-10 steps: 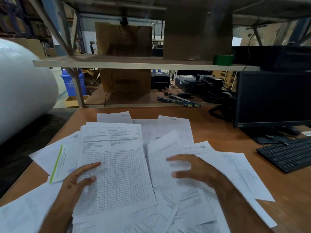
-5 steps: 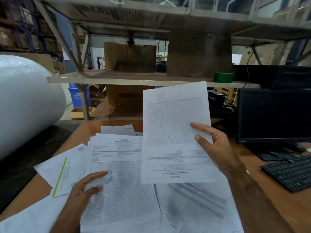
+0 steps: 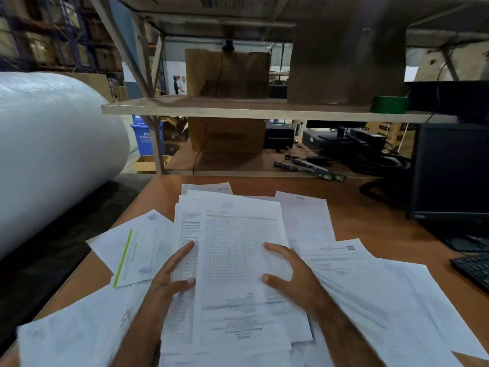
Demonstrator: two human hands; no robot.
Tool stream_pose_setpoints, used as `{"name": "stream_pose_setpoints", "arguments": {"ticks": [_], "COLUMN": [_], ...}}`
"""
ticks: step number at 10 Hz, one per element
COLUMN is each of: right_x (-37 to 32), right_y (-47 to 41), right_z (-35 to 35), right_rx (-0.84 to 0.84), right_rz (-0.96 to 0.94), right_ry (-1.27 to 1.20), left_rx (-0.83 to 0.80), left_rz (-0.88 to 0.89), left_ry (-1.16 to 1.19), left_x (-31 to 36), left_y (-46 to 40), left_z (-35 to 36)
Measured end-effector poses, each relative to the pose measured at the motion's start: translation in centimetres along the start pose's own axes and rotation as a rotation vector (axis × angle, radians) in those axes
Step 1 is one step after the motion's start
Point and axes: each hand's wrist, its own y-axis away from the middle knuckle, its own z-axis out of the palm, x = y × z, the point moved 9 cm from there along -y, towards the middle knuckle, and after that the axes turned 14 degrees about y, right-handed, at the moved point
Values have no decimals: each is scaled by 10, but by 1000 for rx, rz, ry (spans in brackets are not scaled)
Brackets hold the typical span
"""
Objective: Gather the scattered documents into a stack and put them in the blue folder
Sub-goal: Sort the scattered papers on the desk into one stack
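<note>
A stack of printed documents [image 3: 238, 263] lies in the middle of the wooden desk [image 3: 370, 218], topped by a sheet with a printed grid. My left hand [image 3: 172, 279] rests on the stack's left edge, index finger stretched forward and thumb on the paper. My right hand [image 3: 289, 276] lies spread on the right edge of the top sheet. Loose sheets surround the stack: a green-striped one [image 3: 129, 254] at left, several [image 3: 370, 287] at right, and one [image 3: 74, 337] at the near left. I see no blue folder clearly.
A black monitor [image 3: 449, 176] and a keyboard [image 3: 473, 268] stand at the right. A large roll of bubble wrap [image 3: 53, 154] fills the left. A shelf board [image 3: 238, 109] above the desk's back carries cardboard boxes and a green tape roll [image 3: 389, 104].
My right hand lifted one gridded sheet off the right-hand pile, carried it leftward and laid it on top of the stack. My left hand stayed on the stack's left edge.
</note>
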Motion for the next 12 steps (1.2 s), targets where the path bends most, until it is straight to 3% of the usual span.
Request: {"name": "stream_pose_setpoints", "arguments": {"ticks": [1,2,3,4,10,12], "right_x": [0,-3,-5,-9,-22,-24], "right_y": [2,3,1,0,12,13], "right_z": [15,21,17,18,10,4], "right_rx": [-91,-94,-15,31,8,69], "right_rz": [45,47,35,8,-24,-6], "right_ry": [-124,-123,-79,-24,19,5], "left_rx": [-108,-352,-509,-151,-106,-111], "left_rz": [-24,-367,-158,73,3,-27], "left_ry": [26,331,302,-209,-34,13], "left_x": [-6,-163,-175,-16,2,3], "left_y": [-4,-106,-129,-15,19,21], "left_z": [-4,-125,-140,1,26,29]}}
